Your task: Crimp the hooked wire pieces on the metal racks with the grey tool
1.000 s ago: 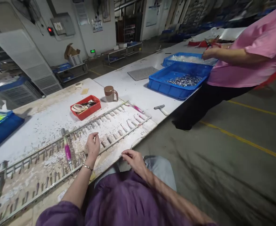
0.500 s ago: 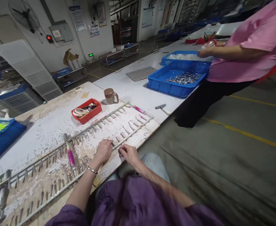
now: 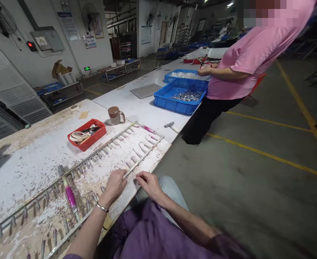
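Observation:
A long metal rack (image 3: 145, 156) lies on the table, its two rails lined with small pegs; thin wire-like pieces stick out from some of them. My left hand (image 3: 116, 184), with a bracelet at the wrist, rests at the near rail with its fingers curled down on it. Whatever those fingers hold is hidden. Just right of it, past the rail near the table edge, my right hand (image 3: 149, 185) has its thumb and fingertips pinched together; anything between them is too small to make out. A magenta-wrapped crossbar (image 3: 70, 197) spans the rack to the left.
Beyond the rack are a red tray (image 3: 93, 139) with tape rolls, a brown mug (image 3: 115, 116) and a T-shaped tool (image 3: 172, 126). Blue bins (image 3: 174, 105) with small shiny parts stand farther back, beside a person in pink (image 3: 236, 77). Debris (image 3: 49, 172) litters the table.
My view has turned to the right, so the table and its things sit farther left. Both hands remain beside the near rail, with little change in their pose.

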